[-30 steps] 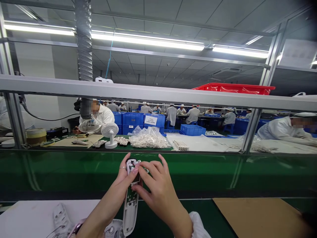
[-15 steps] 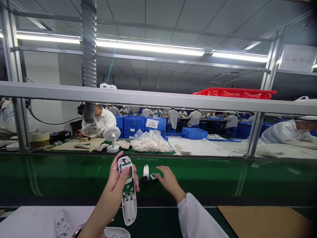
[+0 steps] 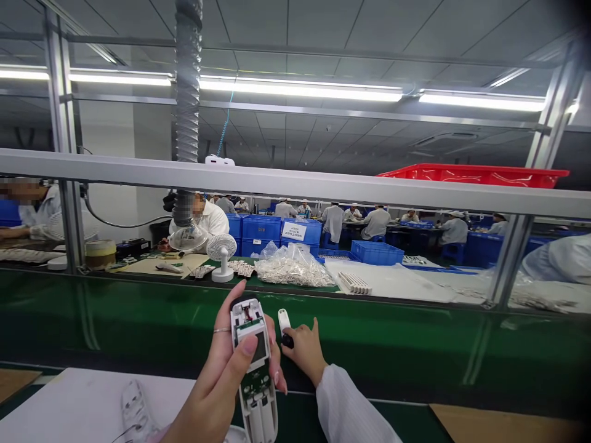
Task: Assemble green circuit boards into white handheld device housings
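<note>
The left hand (image 3: 221, 375) is closed around an open white plastic handheld housing (image 3: 255, 369), which shows a green circuit board (image 3: 255, 384) and a small rectangular display (image 3: 258, 347). Its thumb lies pressed across the housing's face, and a thin metal ring (image 3: 221, 330) sits on one finger. The housing is held upright over a green conveyor bench (image 3: 138, 320) at lower centre of the frame.

Just to its right, the right hand (image 3: 307, 355) emerges from a white sleeve (image 3: 348, 409), with its thumb raised. Its fingertips (image 3: 293, 347) touch the black end of a small white plastic part (image 3: 284, 323); whether they grip it, I cannot tell.

At lower left, a white moulded plastic piece (image 3: 133, 409) lies on a white sheet (image 3: 69, 412). A brown cardboard sheet (image 3: 503, 426) lies at lower right. Beyond a grey metal rail (image 3: 295, 184), a small white desk fan (image 3: 221, 255) stands beside a clear bag of white parts (image 3: 293, 267).
</note>
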Action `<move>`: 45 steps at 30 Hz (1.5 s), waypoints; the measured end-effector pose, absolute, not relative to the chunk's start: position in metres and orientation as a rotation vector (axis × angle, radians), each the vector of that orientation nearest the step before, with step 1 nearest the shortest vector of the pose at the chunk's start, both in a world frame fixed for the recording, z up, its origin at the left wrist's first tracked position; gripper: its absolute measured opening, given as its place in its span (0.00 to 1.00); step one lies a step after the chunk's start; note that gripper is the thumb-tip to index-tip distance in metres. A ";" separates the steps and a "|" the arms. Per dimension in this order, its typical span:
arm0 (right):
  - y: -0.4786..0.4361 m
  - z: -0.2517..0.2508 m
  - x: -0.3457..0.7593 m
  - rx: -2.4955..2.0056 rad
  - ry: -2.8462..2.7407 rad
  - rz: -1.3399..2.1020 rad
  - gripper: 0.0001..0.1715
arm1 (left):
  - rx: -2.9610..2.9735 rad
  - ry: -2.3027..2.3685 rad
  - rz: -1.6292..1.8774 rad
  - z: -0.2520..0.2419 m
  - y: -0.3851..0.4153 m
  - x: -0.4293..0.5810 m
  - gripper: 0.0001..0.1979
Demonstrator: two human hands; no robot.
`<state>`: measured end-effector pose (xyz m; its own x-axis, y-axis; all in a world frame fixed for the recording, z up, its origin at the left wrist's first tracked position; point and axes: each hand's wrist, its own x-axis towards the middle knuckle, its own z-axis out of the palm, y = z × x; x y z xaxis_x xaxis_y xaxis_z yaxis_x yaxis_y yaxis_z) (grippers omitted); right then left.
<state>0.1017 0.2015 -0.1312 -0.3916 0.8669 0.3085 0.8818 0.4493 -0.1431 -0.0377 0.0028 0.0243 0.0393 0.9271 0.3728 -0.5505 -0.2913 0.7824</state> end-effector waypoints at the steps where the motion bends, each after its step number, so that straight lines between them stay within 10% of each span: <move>1: 0.197 -0.129 0.103 -1.463 -2.371 -0.072 0.16 | 1.061 0.456 1.554 0.025 0.002 -0.037 0.30; 15: 0.083 -0.177 0.109 -0.826 -2.466 -0.494 0.11 | 1.026 0.377 1.459 0.022 -0.002 -0.041 0.30; 25: 0.025 0.020 0.120 -0.524 -1.779 -0.098 0.14 | 0.972 0.528 1.424 0.021 -0.002 -0.039 0.31; 45: 0.021 0.011 0.092 -0.583 -1.588 -0.224 0.09 | 0.845 0.717 1.451 0.021 -0.004 -0.031 0.37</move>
